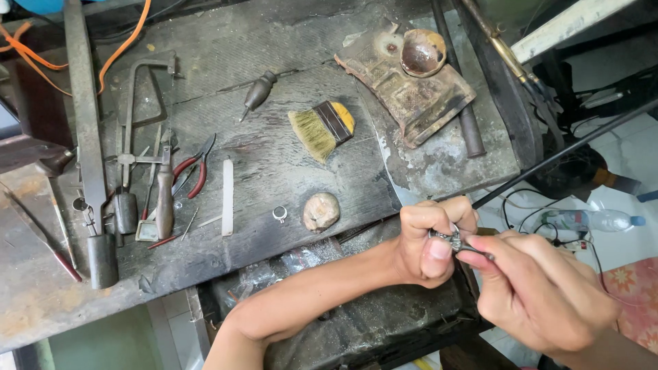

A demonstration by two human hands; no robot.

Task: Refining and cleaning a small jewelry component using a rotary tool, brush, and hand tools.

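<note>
Scarred dark wooden surface (274, 178) keeps red-handled pliers (194, 168) within reach; left hand (425, 240) pinches a small silver ring (452, 240) steady, right hand (541, 294) grip clenched on a thin metal tool (478, 250).

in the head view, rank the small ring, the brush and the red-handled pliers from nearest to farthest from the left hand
1. Small ring: on the dark bench top, just left of the left hand and past the round tan lump.
2. Brush: farther up the bench, above and left of the hand.
3. Red-handled pliers: farthest, well to the left among the other tools.
</note>
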